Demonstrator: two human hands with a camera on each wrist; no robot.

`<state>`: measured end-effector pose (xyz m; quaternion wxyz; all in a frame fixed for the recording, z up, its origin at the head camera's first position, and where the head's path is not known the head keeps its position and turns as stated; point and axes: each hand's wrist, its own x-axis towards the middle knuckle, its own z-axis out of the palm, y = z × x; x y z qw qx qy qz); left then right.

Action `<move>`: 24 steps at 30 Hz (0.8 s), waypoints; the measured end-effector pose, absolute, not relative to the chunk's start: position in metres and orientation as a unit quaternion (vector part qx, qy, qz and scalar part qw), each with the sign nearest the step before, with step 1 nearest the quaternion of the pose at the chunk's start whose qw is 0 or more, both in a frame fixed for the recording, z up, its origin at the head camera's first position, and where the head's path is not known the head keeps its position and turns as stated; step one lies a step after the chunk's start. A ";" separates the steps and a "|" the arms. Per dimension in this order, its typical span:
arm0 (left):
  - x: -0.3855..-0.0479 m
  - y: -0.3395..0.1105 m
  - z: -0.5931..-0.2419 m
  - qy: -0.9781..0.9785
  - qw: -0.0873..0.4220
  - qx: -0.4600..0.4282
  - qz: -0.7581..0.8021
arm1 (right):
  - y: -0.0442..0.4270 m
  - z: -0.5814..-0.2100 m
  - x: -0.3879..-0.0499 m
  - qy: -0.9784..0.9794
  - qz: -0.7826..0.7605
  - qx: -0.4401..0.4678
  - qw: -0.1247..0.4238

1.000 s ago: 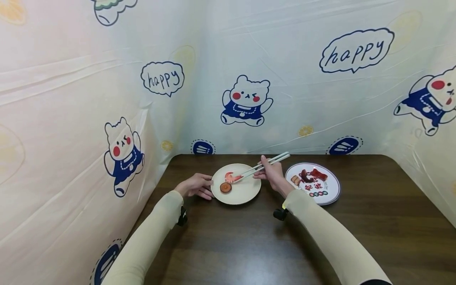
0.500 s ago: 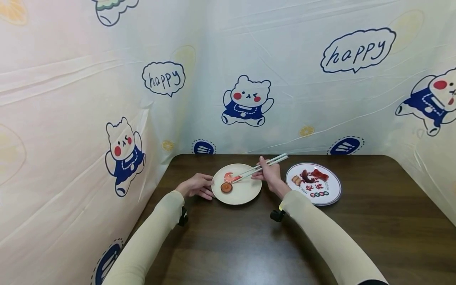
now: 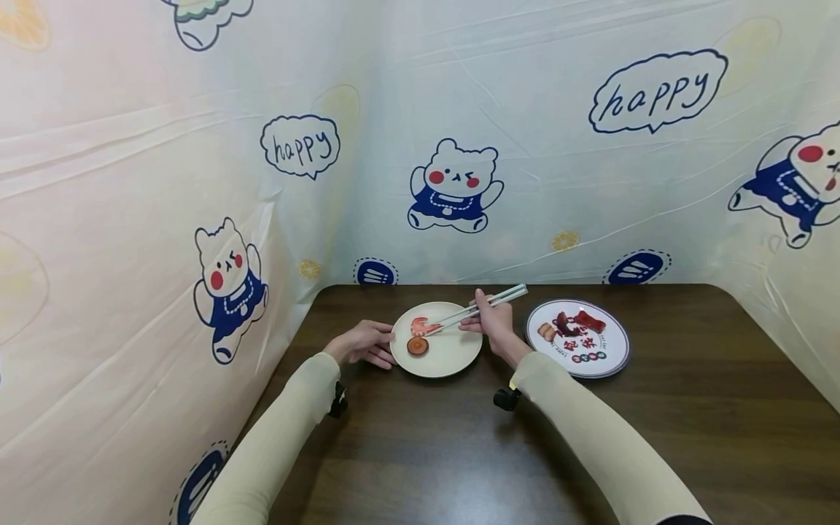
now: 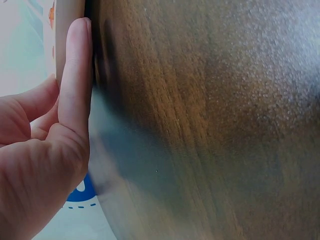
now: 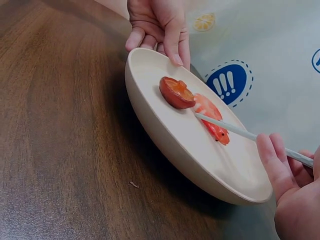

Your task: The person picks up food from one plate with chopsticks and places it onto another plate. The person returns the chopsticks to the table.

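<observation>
A cream plate [image 3: 449, 363] on the table bears an orange-and-white shrimp [image 3: 418, 326] and a round brown piece [image 3: 417, 346] like a mushroom cap. At its left rim my left hand [image 3: 361, 343] grips the edge, thumb on top and fingers along the outside, as the right wrist view [image 5: 160, 22] shows from across the plate. My right hand [image 3: 494, 324] holds pale chopsticks [image 3: 508, 294] over the plate's right side. Their tips reach the shrimp beside the brown piece; whether they pinch it I cannot tell. The left wrist view shows my left fingers [image 4: 76, 75] against the plate's side.
Right of my right hand stands a white plate [image 3: 593, 364] with a dark rim and printed red characters. It carries a dark red piece [image 3: 589, 321], a darker piece [image 3: 563, 325] and a tan piece [image 3: 546, 332]. A patterned curtain [image 3: 394, 87] closes off the table's back and left.
My right hand has shifted slightly left, and the chopstick tips have slid a little left along the shrimp. The left hand keeps its hold on the cream plate.
</observation>
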<state>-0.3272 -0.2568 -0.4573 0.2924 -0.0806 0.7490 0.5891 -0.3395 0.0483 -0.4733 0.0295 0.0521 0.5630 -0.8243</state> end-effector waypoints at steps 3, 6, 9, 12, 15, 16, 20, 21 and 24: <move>-0.328 -0.257 -0.457 0.749 0.293 -0.081 0.588 | 0.049 -0.474 -0.339 0.564 -0.823 0.054 0.033; -0.328 -0.256 -0.458 0.750 0.293 -0.082 0.587 | 0.049 -0.474 -0.338 0.566 -0.821 0.056 0.038; -0.328 -0.256 -0.459 0.750 0.291 -0.084 0.587 | 0.049 -0.472 -0.337 0.570 -0.819 0.052 0.040; -0.327 -0.256 -0.459 0.751 0.290 -0.084 0.587 | 0.049 -0.470 -0.336 0.575 -0.816 0.045 0.040; -0.326 -0.256 -0.458 0.751 0.290 -0.083 0.588 | 0.049 -0.469 -0.338 0.574 -0.817 0.033 0.035; -0.326 -0.256 -0.457 0.751 0.290 -0.082 0.588 | 0.049 -0.468 -0.338 0.574 -0.818 0.029 0.033; -0.326 -0.256 -0.456 0.751 0.289 -0.079 0.588 | 0.049 -0.465 -0.340 0.574 -0.818 0.013 0.024; -0.326 -0.256 -0.456 0.751 0.289 -0.080 0.588 | 0.049 -0.464 -0.340 0.577 -0.817 0.012 0.022; -0.326 -0.256 -0.457 0.753 0.289 -0.081 0.586 | 0.050 -0.461 -0.339 0.585 -0.811 0.008 0.015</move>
